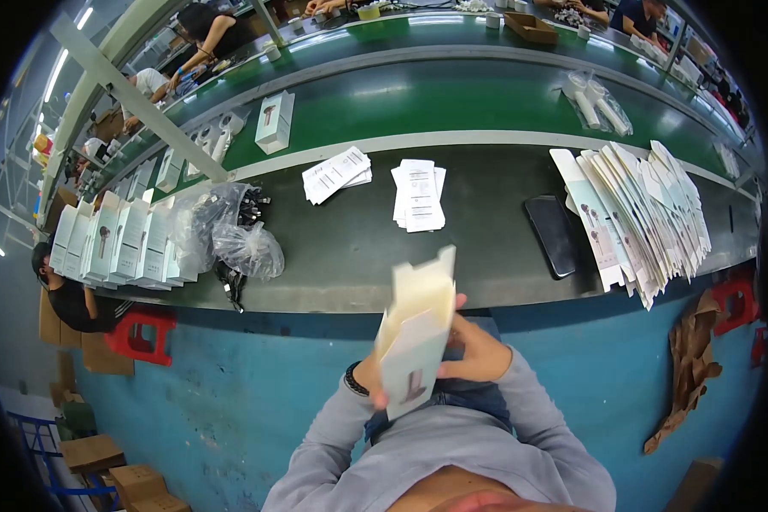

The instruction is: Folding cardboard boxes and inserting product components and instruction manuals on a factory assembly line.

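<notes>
Between my two hands, over my lap in front of the bench, is a white cardboard box (416, 354) with a small product picture on it. Its top flaps stand open at the far end, and it tilts slightly to the right. My left hand (369, 378), below a dark beaded bracelet, grips the box's left side near the bottom. My right hand (480, 348) holds its right side, with the fingers partly behind it. Beyond the box on the dark bench (341, 256) lie two stacks of printed leaflets, one stack (419, 195) in the middle and another (337, 175) left of it.
To the right is a fanned pile of flattened boxes (640, 213) beside a black phone (551, 236). Plastic bags (247, 249) with black cables and a row of standing boxes (115, 239) fill the left. Behind runs a green conveyor (384, 94); people work beyond it.
</notes>
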Motion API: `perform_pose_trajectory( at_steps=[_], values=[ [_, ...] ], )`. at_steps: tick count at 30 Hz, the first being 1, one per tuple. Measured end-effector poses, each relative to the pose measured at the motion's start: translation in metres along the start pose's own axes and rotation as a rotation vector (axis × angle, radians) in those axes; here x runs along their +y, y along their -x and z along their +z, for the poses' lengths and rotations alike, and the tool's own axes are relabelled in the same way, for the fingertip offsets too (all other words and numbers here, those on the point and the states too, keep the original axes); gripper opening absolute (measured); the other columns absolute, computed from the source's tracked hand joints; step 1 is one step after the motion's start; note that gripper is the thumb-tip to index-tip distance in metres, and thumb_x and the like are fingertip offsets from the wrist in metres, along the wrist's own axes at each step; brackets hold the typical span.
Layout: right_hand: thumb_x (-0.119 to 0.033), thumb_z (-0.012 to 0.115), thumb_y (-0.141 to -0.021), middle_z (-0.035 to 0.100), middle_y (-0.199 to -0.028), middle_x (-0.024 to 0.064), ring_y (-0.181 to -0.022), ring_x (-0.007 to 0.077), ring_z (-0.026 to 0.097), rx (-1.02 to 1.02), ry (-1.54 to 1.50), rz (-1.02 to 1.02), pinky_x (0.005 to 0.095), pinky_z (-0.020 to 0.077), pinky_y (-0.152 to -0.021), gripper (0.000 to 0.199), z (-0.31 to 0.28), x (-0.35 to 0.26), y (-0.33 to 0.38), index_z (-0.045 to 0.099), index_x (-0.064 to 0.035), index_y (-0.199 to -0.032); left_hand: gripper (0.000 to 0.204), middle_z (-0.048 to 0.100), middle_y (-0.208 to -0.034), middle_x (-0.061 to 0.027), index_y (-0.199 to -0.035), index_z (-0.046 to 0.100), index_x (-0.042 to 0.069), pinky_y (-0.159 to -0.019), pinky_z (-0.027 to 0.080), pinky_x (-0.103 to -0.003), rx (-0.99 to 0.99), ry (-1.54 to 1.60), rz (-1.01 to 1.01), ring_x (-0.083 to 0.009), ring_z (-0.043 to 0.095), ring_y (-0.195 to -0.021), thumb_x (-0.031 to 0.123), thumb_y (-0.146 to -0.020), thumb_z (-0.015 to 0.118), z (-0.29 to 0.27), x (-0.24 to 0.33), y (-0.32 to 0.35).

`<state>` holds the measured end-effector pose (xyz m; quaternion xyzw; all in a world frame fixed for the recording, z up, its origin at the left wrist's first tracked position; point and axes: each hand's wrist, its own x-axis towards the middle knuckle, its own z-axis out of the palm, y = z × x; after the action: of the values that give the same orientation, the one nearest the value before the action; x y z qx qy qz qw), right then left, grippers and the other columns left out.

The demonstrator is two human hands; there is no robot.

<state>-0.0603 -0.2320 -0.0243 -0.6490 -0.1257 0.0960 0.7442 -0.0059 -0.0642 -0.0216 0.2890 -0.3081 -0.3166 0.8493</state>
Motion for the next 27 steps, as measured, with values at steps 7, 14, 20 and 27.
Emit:
perform_pose_trajectory(
  at_steps=[7,14,20,27],
  values=[
    [-0.062,0.063,-0.069,0.025,-0.141,0.0189,-0.128,0.0309,0.029,0.304,-0.043,-0.409,0.0418,0.024,-0.104,0.111,0.001,0.0,0.001,0.002,-0.004,-0.141,0.094,0.024,-0.139,-0.0244,-0.14,0.002,-0.001,-0.101,0.028,-0.042,0.329,-0.785,0.026,-0.0335,0.031,-0.127,0.048,-0.081,0.058,0.002,-0.013,-0.006],
    [-0.051,0.069,-0.071,0.039,-0.13,0.0167,-0.117,0.0286,0.043,0.524,0.328,-0.309,0.0353,0.0348,-0.096,0.091,0.007,0.008,0.004,0.027,-0.0047,-0.138,0.084,0.023,-0.143,-0.0213,-0.141,-0.006,0.005,-0.104,-0.001,-0.055,0.033,-1.547,0.348,-0.0443,-0.003,-0.134,0.063,-0.087,0.021,0.0,-0.002,-0.014],
    [-0.051,0.068,-0.072,0.043,-0.123,0.0172,-0.108,0.0308,0.047,0.546,0.41,-0.416,0.0361,0.0373,-0.093,0.089,0.008,0.004,0.013,0.029,-0.0055,-0.137,0.073,0.066,-0.094,-0.0098,-0.141,0.001,0.004,-0.102,0.01,-0.058,-0.215,-1.369,0.218,-0.0427,0.034,-0.124,0.047,-0.092,0.034,0.005,0.008,-0.035],
    [-0.021,0.055,-0.088,0.049,-0.113,0.0096,-0.104,0.0163,0.048,0.65,-0.196,-0.368,0.0306,0.0397,-0.088,0.033,0.036,0.005,-0.001,0.043,-0.0031,-0.114,0.067,0.055,-0.089,-0.01,-0.139,0.008,0.004,-0.095,0.033,-0.046,0.074,-1.097,0.44,-0.0312,0.046,-0.108,0.006,-0.084,0.046,0.025,-0.027,-0.025]
  ],
)
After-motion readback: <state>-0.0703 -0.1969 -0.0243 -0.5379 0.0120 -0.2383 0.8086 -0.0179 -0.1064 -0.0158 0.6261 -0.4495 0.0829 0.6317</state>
